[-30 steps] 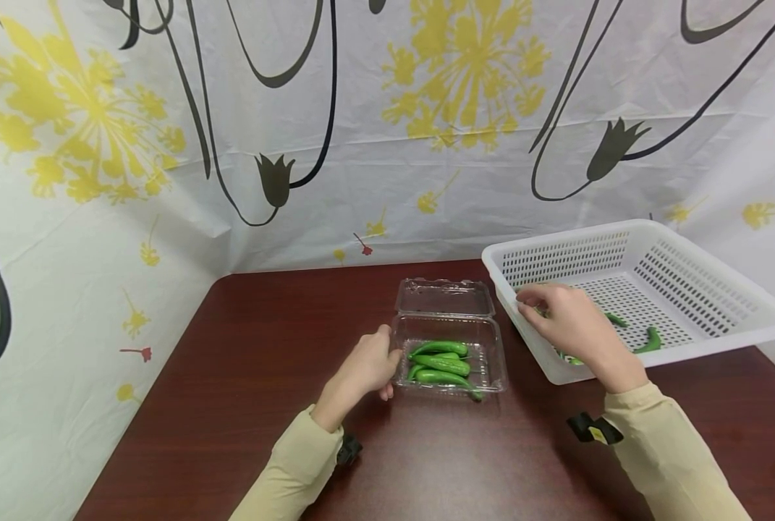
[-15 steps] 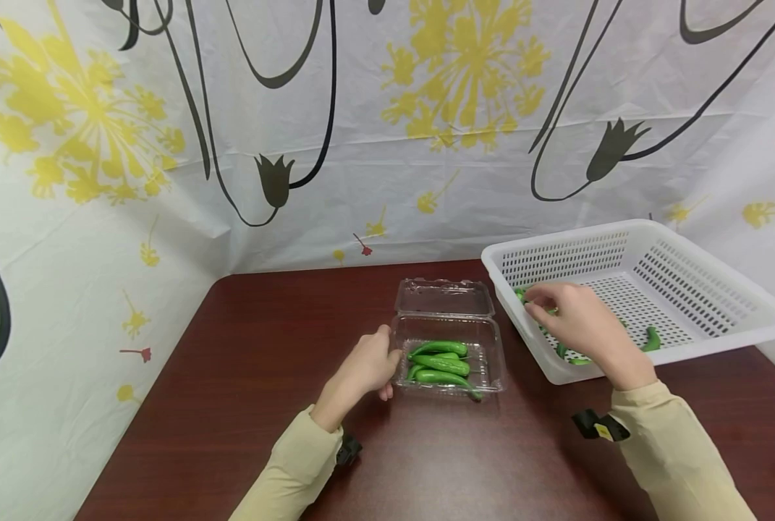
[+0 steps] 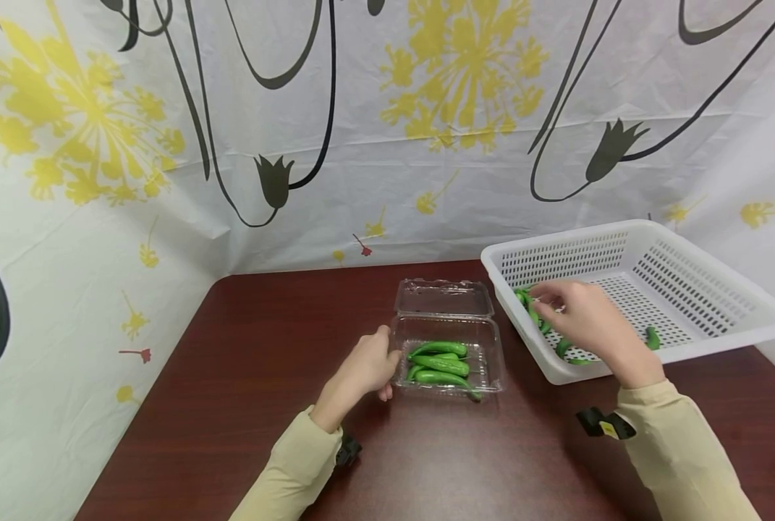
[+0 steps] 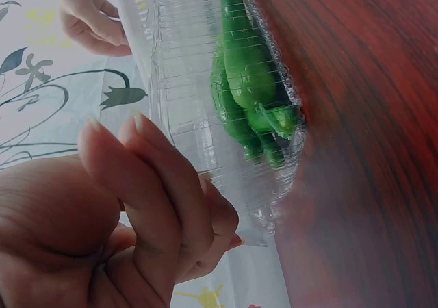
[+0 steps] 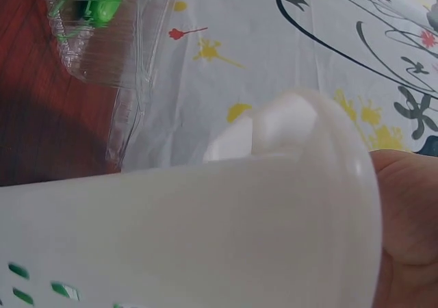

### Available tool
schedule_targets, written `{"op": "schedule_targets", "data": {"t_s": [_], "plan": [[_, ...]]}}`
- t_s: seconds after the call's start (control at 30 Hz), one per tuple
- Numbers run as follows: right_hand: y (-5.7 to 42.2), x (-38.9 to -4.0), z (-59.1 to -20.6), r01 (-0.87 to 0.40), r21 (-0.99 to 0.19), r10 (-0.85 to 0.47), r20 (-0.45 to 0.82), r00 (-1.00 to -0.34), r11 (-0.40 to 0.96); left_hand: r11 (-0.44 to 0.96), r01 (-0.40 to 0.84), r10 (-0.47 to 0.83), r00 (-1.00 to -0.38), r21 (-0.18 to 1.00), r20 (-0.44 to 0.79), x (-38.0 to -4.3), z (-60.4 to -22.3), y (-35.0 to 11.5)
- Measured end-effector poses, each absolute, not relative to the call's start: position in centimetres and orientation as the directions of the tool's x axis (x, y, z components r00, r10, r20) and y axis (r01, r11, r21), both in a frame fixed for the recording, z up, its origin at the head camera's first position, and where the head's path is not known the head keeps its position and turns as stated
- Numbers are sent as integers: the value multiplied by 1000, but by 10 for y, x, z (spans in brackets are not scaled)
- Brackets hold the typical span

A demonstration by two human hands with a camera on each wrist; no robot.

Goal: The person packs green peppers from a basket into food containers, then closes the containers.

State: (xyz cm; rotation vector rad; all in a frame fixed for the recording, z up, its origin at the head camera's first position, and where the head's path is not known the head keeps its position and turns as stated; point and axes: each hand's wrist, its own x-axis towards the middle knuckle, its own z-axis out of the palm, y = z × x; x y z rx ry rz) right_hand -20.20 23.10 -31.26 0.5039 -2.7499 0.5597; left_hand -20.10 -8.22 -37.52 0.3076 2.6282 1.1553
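My left hand is at the left side of a clear plastic clamshell container, its lid folded back. In the left wrist view the loosely curled fingers lie beside the container wall, with no pinch on it visible. Several green chili peppers lie inside; one pokes past the front edge. My right hand hovers over the left part of a white plastic basket, thumb and fingers curved and apart, nothing seen between them. Below it are green chili peppers. The basket wall hides the fingertips in the right wrist view.
Another chili pepper lies near the basket's front wall. Both containers stand on a dark red-brown wooden table. A white patterned sheet hangs behind and to the left of the table.
My right hand has shifted right from the basket's left rim, uncovering more chili peppers there. The left hand and the clamshell container have stayed put.
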Motion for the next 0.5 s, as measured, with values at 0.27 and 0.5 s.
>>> {"op": "schedule_targets", "data": {"t_s": [0.27, 0.5], "plan": [[237, -202, -310, -363, -335, -265, 303, -915, 870, 656, 95, 293, -946, 748, -136, -201, -375, -82], [243, -203, -309, -357, -334, -261, 298, -918, 872, 657, 94, 295, -945, 748, -140, -201, -375, -82]]}}
